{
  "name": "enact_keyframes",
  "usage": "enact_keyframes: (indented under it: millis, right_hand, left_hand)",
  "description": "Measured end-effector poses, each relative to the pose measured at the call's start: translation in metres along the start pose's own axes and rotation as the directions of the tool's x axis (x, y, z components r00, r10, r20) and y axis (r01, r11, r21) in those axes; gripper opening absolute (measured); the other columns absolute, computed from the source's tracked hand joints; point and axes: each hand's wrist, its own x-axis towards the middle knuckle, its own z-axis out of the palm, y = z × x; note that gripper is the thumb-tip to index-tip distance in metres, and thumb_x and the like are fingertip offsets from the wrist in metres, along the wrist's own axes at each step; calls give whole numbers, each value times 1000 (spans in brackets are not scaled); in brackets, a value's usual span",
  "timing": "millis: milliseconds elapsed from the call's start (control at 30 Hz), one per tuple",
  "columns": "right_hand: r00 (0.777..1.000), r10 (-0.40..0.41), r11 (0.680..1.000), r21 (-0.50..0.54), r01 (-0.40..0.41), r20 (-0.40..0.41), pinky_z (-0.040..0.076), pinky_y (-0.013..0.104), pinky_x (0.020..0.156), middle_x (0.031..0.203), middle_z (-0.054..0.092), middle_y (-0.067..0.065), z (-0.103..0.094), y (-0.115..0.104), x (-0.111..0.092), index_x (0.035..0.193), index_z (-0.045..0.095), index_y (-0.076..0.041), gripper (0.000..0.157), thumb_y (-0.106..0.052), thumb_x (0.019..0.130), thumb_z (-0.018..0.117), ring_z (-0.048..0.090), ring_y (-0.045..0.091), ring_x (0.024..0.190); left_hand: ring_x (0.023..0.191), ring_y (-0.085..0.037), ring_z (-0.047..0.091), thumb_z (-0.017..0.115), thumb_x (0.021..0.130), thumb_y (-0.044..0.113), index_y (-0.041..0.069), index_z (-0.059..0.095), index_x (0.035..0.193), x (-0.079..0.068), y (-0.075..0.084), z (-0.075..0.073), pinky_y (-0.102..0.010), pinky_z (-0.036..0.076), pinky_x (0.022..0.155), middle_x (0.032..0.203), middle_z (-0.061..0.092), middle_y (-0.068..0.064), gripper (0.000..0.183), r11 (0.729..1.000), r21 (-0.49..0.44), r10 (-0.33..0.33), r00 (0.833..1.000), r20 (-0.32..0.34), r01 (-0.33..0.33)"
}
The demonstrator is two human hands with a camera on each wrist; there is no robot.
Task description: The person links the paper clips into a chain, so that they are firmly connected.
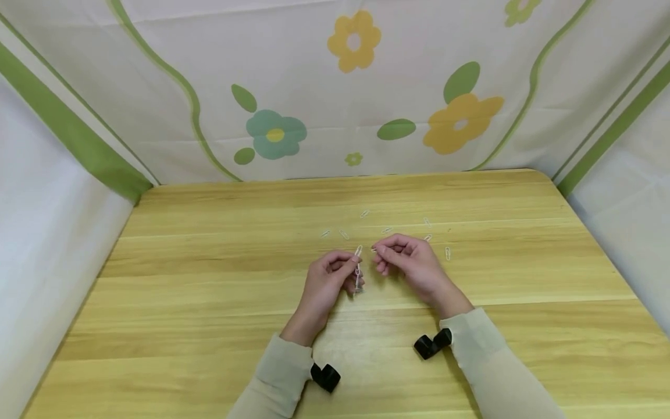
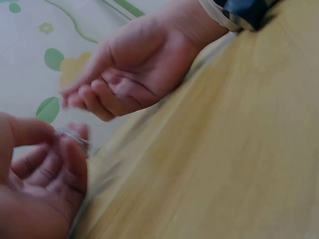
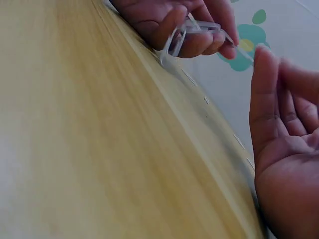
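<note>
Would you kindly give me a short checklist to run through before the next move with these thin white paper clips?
1. Left hand grips the dangling chain of thin white paper clips: ok.
2. Right hand pinches a small white paper clip at its fingertips: ok.
3. That pinched clip is joined to the chain: not ok; the head view shows a gap between them.
4. Spare loose white paper clips lie on the yellow wood-grain table: ok, several.
5. Every link in the chain is fully hooked: cannot tell; the left hand partly covers it.
</note>
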Motion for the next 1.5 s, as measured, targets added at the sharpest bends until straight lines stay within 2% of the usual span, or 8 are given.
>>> enact_keyframes:
  millis: [100,267,467,533,700,900,1233,1500]
  right_hand:
    - [1000,1,996,87,-1,-6,64,25,78,92,78,-1,4,0,-1,103,72,-13,12,-10,109,63,74,10,82]
    - [1000,-23,981,194,23,-6,65,26,83,92,80,-2,13,0,-1,103,74,-16,16,-9,110,61,77,10,86]
    - [988,-113,985,116,126,-109,63,24,78,91,79,-2,21,-4,0,105,80,-18,22,-4,108,63,75,9,81]
    - [980,-134,985,93,148,-144,63,23,78,92,78,-2,22,-8,-1,114,77,-12,18,-3,108,63,74,10,81]
    - [971,-145,976,136,172,-189,63,23,75,90,78,-1,24,-14,-2,114,68,-8,14,2,105,65,74,10,77]
    - [972,-155,975,132,179,-174,58,19,71,91,74,-2,24,-15,-3,100,74,-15,20,3,104,65,67,9,76]
    - [993,-107,962,248,117,-53,61,22,89,103,80,-3,16,-13,-3,112,78,-16,32,4,108,54,74,8,93]
    - [995,-83,970,227,92,-47,63,20,77,98,81,-3,17,-18,-5,111,79,-17,23,-3,109,61,76,7,84]
  left_hand:
    - [68,-13,67,67,108,17,-4,70,122,-2,2,0,-20,52,56,89,73,-7,26,998,-27,60,998,7,-60]
    - [59,-11,60,65,109,17,-5,69,123,-6,8,1,-20,45,49,86,71,-5,26,990,-37,138,990,9,-138]
    - [54,-10,50,66,108,13,-5,70,119,-9,19,3,-20,42,49,81,69,-1,21,988,-41,145,989,-32,-146]
    - [53,-10,49,66,107,11,-5,70,118,-10,22,3,-20,42,49,80,69,-1,20,988,-30,150,988,-37,-151]
    - [52,-10,48,66,107,10,-7,70,118,-11,26,7,-19,43,49,78,68,-1,20,990,-16,137,990,-41,-137]
    - [54,-10,49,66,107,11,-9,69,119,-10,24,7,-19,43,50,78,69,-1,23,991,4,131,990,-42,-131]
    - [58,-9,51,65,108,13,-8,69,120,-8,18,4,-20,45,53,81,70,-1,25,997,9,80,996,-28,-79]
    - [59,-10,51,66,108,15,-2,71,118,-10,22,4,-21,45,53,82,70,0,21,997,11,70,997,-40,-70]
